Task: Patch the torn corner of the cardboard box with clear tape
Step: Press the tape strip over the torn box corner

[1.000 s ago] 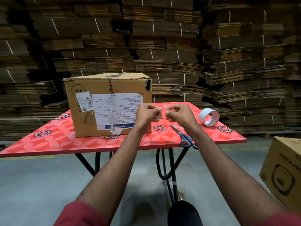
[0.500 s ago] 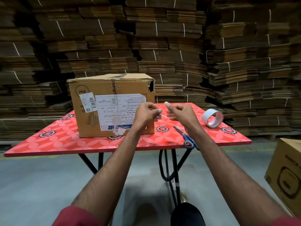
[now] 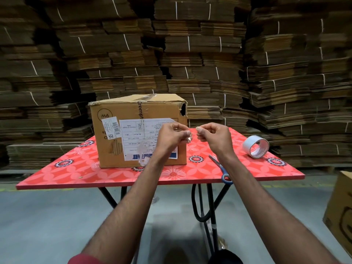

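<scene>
A brown cardboard box (image 3: 133, 115) with a white shipping label stands on the red flowered table (image 3: 76, 174). Its upper right corner (image 3: 183, 109) is torn open, showing a dark hole. In front of the box's right edge, my left hand (image 3: 171, 136) and my right hand (image 3: 213, 136) pinch the two ends of a short clear tape strip (image 3: 192, 134) stretched between them. The hands hover above the table, a little below the torn corner. A clear tape roll (image 3: 255, 146) stands on edge at the table's right.
Blue-handled scissors (image 3: 221, 168) lie on the table under my right forearm. Another cardboard box (image 3: 341, 210) sits on the floor at the right. Tall stacks of flattened cardboard (image 3: 190, 54) fill the background. The table's black folding legs (image 3: 207, 210) stand on grey floor.
Both hands have risen slightly with the tape strip and drawn a little apart. The view has shifted closer to the table; box, roll and scissors stayed put.
</scene>
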